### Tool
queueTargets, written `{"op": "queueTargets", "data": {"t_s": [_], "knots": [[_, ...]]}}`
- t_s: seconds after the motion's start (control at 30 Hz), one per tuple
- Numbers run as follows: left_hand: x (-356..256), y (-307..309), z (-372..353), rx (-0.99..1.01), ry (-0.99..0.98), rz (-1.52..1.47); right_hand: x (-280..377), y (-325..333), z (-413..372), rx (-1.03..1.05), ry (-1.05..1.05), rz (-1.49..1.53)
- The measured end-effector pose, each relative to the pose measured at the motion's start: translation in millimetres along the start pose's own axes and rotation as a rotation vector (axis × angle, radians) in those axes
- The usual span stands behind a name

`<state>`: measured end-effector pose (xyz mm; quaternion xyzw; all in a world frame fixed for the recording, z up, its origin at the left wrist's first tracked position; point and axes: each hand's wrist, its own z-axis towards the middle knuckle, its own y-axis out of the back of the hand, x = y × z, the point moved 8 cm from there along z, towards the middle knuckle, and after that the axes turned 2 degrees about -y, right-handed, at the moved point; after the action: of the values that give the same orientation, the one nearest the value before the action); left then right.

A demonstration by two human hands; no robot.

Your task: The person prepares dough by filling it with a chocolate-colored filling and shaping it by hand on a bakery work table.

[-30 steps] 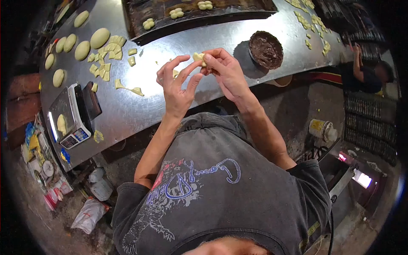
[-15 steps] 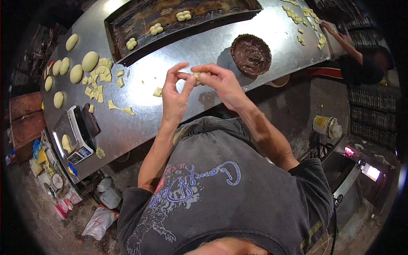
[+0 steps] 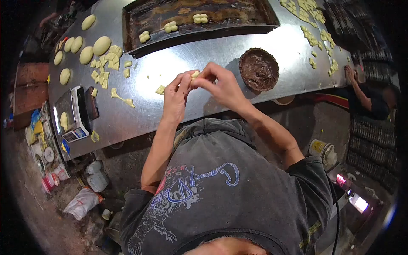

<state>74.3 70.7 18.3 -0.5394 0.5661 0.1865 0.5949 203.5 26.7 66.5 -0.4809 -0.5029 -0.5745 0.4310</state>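
Note:
A small piece of pale yellow dough (image 3: 195,75) is pinched between my two hands above the metal table. My left hand (image 3: 177,95) has its fingers closed against the dough's left side. From the right, my right hand (image 3: 222,85) grips the same piece with bent fingers. One loose dough piece (image 3: 160,89) lies on the table just left of my left hand. To the right of my hands stands a round bowl (image 3: 259,69) of dark brown paste. Beyond them, a dark tray (image 3: 204,32) holds several small dough clusters.
Cut dough squares (image 3: 114,57) and dough balls (image 3: 102,45) lie at the left, near a scale (image 3: 76,114). More pieces (image 3: 309,36) cover the far right. A co-worker's hands (image 3: 351,75) rest at the table's right end. Containers stand below the edge.
My fingers have closed in more around the dough piece. The table and its things appear shifted in view, mostly rightward. The co-worker's hands are now close together at the table's end.

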Motion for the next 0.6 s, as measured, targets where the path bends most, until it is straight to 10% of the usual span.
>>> {"op": "queueTargets", "data": {"t_s": [0.2,0.43,0.6], "knots": [[-42.5,3.0,-28.7,0.017,-0.451,0.593,-34.7,-34.2,15.3,0.003,-0.26,0.717],[-27.1,62.6,-29.0,-0.234,-0.138,0.04,30.6,-75.6,0.1,-0.242,0.244,-0.001],[-58.9,72.1,-46.4,-0.099,-0.094,0.318,59.2,-105.7,-11.8,-0.197,0.555,-0.566]]}}
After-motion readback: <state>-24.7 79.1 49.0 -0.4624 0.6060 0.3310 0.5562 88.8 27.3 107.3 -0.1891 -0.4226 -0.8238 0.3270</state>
